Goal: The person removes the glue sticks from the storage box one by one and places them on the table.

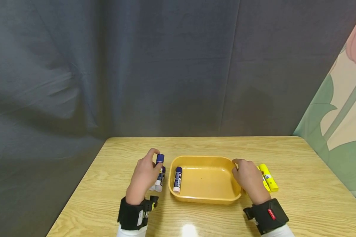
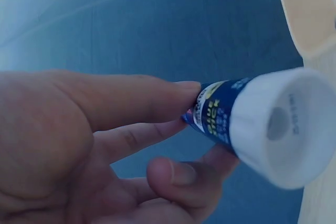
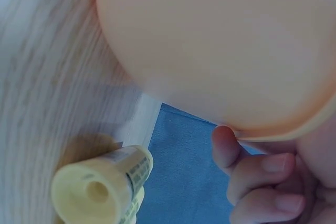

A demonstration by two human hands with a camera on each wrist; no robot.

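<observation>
My left hand (image 1: 144, 173) pinches a blue glue stick (image 1: 160, 158) with a white base between thumb and fingers. In the left wrist view the white end of this glue stick (image 2: 281, 129) faces the camera. More blue-and-white glue sticks (image 1: 159, 187) lie just under that hand, partly hidden. My right hand (image 1: 249, 176) grips the right rim of a yellow plastic tray (image 1: 206, 199), its curled fingers (image 3: 262, 174) on the outer side in the right wrist view. Inside the tray, along its left wall, lies another blue glue stick (image 1: 177, 180).
Yellow glue sticks (image 1: 269, 177) lie on the wooden table (image 1: 302, 197) to the right of the tray, partly behind the right hand. A grey curtain (image 1: 181, 69) hangs behind the table, and a floral-patterned cloth (image 1: 341, 131) is at the right.
</observation>
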